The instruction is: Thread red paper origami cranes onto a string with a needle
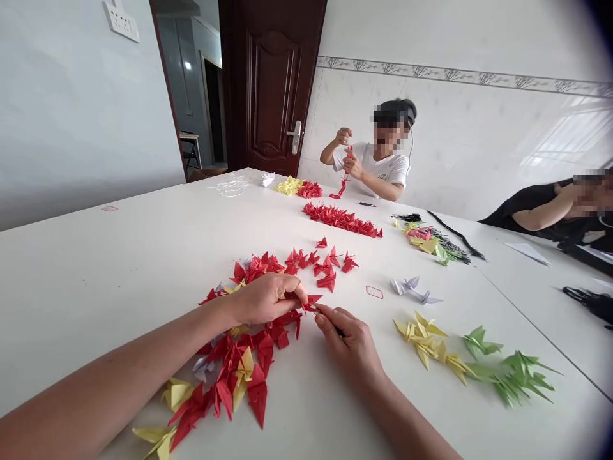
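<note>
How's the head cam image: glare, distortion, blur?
Head view: strong fisheye bowing curves the table edge, the right corners vignette dark, and bright reflections glare on the wall tiles. The left hand, right hand and red cranes look fairly sharp, with only soft shadows.

Origami cranes (257,393) on tbl (96,191), door (268,83) bhd tbl

White tiled wall (460,147), floral border (460,78); dark wooden door (271,83), metal handle (295,137); socket plate (121,20), pale wall (81,108).
</note>
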`<state>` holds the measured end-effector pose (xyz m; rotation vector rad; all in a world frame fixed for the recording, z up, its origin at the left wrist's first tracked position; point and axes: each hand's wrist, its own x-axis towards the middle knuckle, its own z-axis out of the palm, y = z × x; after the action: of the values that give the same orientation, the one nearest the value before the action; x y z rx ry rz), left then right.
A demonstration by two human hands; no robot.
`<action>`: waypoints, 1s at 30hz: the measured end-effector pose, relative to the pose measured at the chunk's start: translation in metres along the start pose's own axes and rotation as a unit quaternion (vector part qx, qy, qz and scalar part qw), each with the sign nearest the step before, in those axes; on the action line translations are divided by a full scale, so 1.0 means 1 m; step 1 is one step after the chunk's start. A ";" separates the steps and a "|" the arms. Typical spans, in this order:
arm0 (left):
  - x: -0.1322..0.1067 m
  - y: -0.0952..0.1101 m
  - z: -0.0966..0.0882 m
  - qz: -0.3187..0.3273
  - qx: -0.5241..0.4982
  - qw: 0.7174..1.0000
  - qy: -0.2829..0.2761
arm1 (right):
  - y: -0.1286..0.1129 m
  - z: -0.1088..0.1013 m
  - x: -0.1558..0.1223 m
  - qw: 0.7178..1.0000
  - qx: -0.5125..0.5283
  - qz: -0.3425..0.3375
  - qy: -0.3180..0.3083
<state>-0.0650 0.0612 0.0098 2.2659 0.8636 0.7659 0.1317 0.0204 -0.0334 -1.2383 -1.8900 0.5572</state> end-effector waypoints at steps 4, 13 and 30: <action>0.000 0.003 0.001 0.004 0.007 1.000 -0.002 | 0.000 0.001 0.000 1.000 -0.015 -0.009 -0.003; -0.001 0.009 -0.002 0.000 0.061 0.998 -0.016 | 0.003 0.001 -0.001 0.999 -0.015 -0.048 -0.007; 0.000 0.008 -0.014 0.024 0.077 0.997 0.020 | 0.006 0.000 0.005 0.992 0.093 0.085 0.006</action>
<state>-0.0710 0.0605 0.0247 2.4221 0.9170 0.7933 0.1336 0.0270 -0.0361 -1.2817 -1.6890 0.7955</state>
